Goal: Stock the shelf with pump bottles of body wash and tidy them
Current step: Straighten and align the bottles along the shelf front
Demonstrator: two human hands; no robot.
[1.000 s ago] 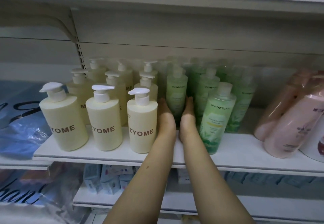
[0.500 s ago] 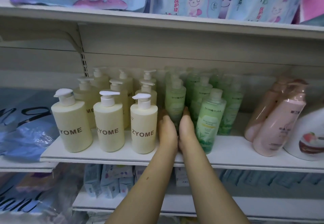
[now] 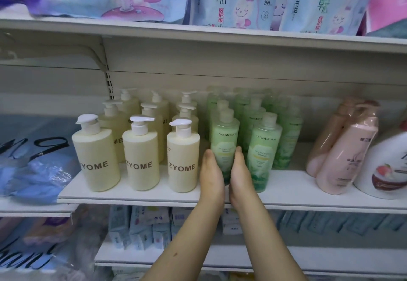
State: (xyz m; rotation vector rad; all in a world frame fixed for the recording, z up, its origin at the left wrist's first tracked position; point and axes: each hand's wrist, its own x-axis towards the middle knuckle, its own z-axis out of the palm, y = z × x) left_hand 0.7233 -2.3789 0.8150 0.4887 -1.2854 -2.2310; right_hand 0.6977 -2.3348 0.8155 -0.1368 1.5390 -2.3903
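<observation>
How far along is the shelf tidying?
Done: the cream ZYOME bottles stand in straight rows. In hand: left hand and right hand press the sides of a green bottle. Left: it sits slightly behind its green neighbour, and the pink bottles lean.

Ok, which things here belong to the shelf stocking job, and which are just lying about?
Job: front green bottle, between the left hand and right hand; green bottles beside it; cream ZYOME pump bottles; the shelf.
Lying about: pink bottles; white peach-label bottle; tissue packs above; blue bag at left.
</observation>
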